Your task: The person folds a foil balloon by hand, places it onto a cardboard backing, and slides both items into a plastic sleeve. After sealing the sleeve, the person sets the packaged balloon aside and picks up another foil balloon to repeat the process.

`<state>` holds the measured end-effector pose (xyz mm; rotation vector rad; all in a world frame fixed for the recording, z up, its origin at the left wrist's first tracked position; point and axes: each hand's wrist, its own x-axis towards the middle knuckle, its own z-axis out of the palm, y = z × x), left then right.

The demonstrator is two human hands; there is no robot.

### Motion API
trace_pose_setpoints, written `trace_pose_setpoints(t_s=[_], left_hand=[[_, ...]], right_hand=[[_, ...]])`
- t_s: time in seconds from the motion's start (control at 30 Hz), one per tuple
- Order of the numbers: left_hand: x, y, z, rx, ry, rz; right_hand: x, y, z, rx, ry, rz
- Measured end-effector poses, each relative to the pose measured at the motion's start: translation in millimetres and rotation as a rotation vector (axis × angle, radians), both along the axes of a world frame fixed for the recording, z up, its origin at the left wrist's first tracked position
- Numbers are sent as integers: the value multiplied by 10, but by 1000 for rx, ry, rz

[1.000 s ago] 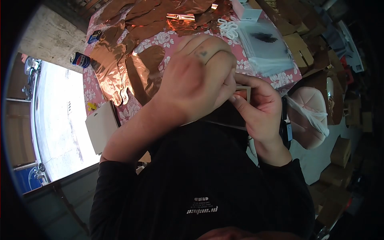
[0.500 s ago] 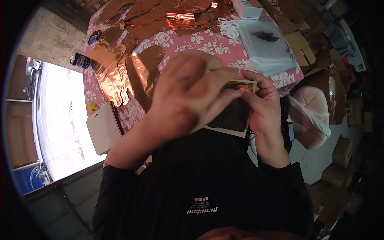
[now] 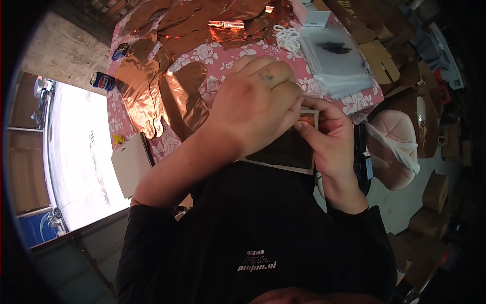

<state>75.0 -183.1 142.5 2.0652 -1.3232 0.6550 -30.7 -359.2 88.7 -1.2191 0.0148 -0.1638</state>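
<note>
A flat box with a pale rim and dark inside (image 3: 283, 152) lies close to my body at the table's near edge. My right hand (image 3: 331, 137) pinches its upper right corner between thumb and fingers. Over the box's upper left part is my left hand (image 3: 260, 99), its back toward the camera. The fingers of that hand are curled together near the same corner, close to my right fingertips. Whatever they pinch is too small to make out. Much of the box is hidden behind my left hand and wrist.
Copper-coloured foil pieces (image 3: 139, 86) spread over the flowered tablecloth (image 3: 253, 49). Clear plastic bags (image 3: 336, 61), white cord (image 3: 287, 38) and a white box (image 3: 311, 16) lie at the upper right. A blue can (image 3: 103, 81) stands at left, cardboard sheets (image 3: 130, 164) below it.
My left hand was blurred and lower over the box; it has moved up with its fingers curled. The box has tilted slightly, and my right hand has stayed at its corner.
</note>
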Motion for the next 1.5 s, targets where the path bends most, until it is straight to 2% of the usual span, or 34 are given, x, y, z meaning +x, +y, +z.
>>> trace_pose_setpoints(t_s=[0.17,0.4,0.47,0.57,0.6,0.63,0.67,0.7,0.73,0.77,0.8,0.83,0.93,0.97,1.0,1.07,1.13,1.17,1.23,1.3,1.37,1.43,1.5], left_hand=[[67,-79,-17,22,-28,22],[114,-62,-129,36,-52,68],[268,27,-177,-148,-151,174],[489,648,-52,-290,-111,502],[473,876,78,-422,119,635],[528,1162,5,-713,264,693],[476,1552,-39,-647,239,673],[317,1765,33,10,-288,1048],[411,2242,-237,-716,243,821],[244,2462,-209,-1390,694,264],[29,2311,-44,-1569,634,591],[-153,2855,-288,-1449,634,570],[-903,3139,-575,-1314,474,938],[-1170,3329,-761,-1183,475,1021],[-1462,3486,-954,-972,442,1211],[-2122,4203,-1682,-810,541,1425],[-2796,4333,-2340,-527,490,1605],[-3168,4344,-2600,-311,680,1766],[-3698,4184,-2890,401,1165,1756],[-3914,4240,-2997,386,1178,1756],[-4270,4301,-3086,332,1178,1766],[-4464,4374,-3215,281,1171,1748],[-4533,4354,-3335,236,1169,1725]], right_hand=[[12,-38,14,-55,6,1],[94,-100,-22,0,42,61],[112,-161,-57,9,72,91],[133,-275,-161,41,114,48],[143,-344,-229,149,111,33],[157,-377,-270,257,109,18],[174,-342,-272,310,141,-68],[195,-378,-312,312,132,-63],[210,-443,-401,388,184,-107],[231,-475,-506,464,239,-153],[292,-473,-633,513,265,-209],[315,-521,-791,503,279,-229],[330,-400,-980,486,286,-295],[313,-264,-916,470,290,-354],[288,-152,-913,442,271,-369],[214,58,-928,395,254,-400],[61,221,-771,327,252,-290],[-37,267,-723,260,246,-190],[-245,227,-793,109,342,22],[-380,158,-722,42,559,191],[-470,138,-766,-52,492,173],[-518,-2,-738,-426,487,216],[-514,-116,-778,-522,365,57]])
